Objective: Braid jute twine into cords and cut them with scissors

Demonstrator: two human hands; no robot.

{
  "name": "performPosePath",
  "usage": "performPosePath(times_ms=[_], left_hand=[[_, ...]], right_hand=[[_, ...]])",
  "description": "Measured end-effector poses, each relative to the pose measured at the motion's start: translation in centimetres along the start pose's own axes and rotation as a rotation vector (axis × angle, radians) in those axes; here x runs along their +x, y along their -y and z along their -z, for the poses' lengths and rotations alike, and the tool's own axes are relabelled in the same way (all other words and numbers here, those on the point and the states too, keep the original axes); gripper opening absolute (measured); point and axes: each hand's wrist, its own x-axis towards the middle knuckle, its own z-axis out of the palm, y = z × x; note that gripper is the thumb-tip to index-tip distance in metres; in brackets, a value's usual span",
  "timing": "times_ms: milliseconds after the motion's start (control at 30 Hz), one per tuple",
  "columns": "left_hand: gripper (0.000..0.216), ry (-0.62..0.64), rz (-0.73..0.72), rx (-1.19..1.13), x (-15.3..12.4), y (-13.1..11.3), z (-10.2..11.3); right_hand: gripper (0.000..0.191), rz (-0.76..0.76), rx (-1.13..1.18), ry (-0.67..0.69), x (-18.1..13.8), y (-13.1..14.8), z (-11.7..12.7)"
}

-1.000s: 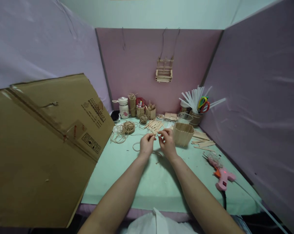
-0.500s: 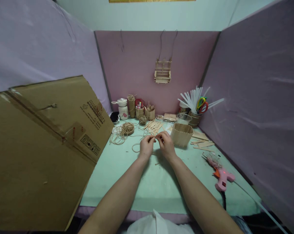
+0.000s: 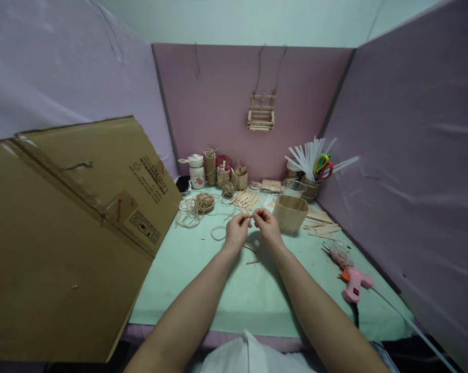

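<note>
Above the middle of the green tabletop, my left hand (image 3: 237, 231) and my right hand (image 3: 266, 226) are close together, fingertips almost meeting. Both are closed in a pinch on a piece of jute twine (image 3: 253, 253), whose part between the fingers is mostly hidden. Its loose end hangs below the hands, and a curved length lies left of my left hand. Just beyond my right hand stands a box made of wooden craft sticks (image 3: 290, 214). Flat craft sticks (image 3: 245, 200) lie scattered behind my hands. A ball of twine (image 3: 204, 202) sits farther left with tangled strands around it.
A pink glue gun (image 3: 354, 282) lies at right, its cord running off the front edge. At left leans a large cardboard box (image 3: 82, 233). Along the back stand a white bottle (image 3: 196, 172), stick holders and a pot of glue sticks (image 3: 308, 160) with scissors.
My hands stay pinched close together with slightly changed finger positions. More of the twine's loose end now shows below them. The whole view has shifted a little.
</note>
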Motion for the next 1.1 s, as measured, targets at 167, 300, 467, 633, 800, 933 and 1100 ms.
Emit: performPosePath(times_ms=[167,300,467,633,800,933,1100], left_hand=[[0.016,0.033,-0.034,0.051,-0.2,-0.3,0.1],[0.022,0.070,-0.026,0.127,-0.3,-0.2,0.1],[0.020,0.085,-0.018,0.171,-0.2,0.0,0.3],[0.021,0.086,-0.022,0.169,0.0,0.3,0.1],[0.020,-0.015,-0.030,0.086,0.1,0.7,-0.2],[0.019,-0.056,-0.007,0.057,0.3,1.0,0.0],[0.017,-0.105,-0.027,0.074,0.3,1.0,0.1]], right_hand=[[0.020,-0.071,0.038,-0.008,0.2,-0.2,0.3],[0.021,-0.090,0.037,0.007,0.2,0.0,0.5],[0.024,-0.111,0.017,0.050,0.3,0.1,0.6],[0.029,-0.082,0.020,0.009,0.4,0.2,0.5],[0.034,-0.094,0.031,-0.030,0.5,0.1,0.5],[0.033,-0.103,-0.010,0.004,0.4,-0.2,0.5],[0.029,0.056,-0.137,-0.012,0.2,-0.5,0.3]])
